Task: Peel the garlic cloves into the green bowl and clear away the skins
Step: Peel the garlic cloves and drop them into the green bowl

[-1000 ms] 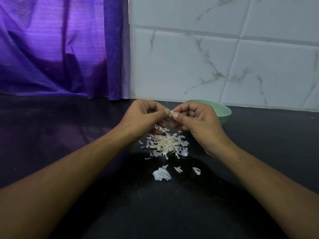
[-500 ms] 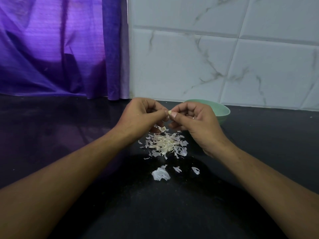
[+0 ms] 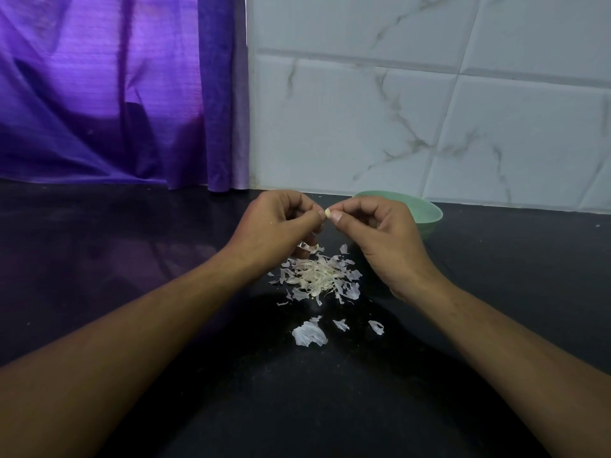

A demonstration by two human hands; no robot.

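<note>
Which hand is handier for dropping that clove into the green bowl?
Probably the right hand: both hands pinch the small pale garlic clove, but the round pale-green bowl sits just behind the right one; the left hand is farther off.

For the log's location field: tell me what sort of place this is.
Most likely a home kitchen counter: a dark polished countertop backed by marble-look wall tiles, a green bowl, and a garlic clove pinched above a pile of skins.
</note>
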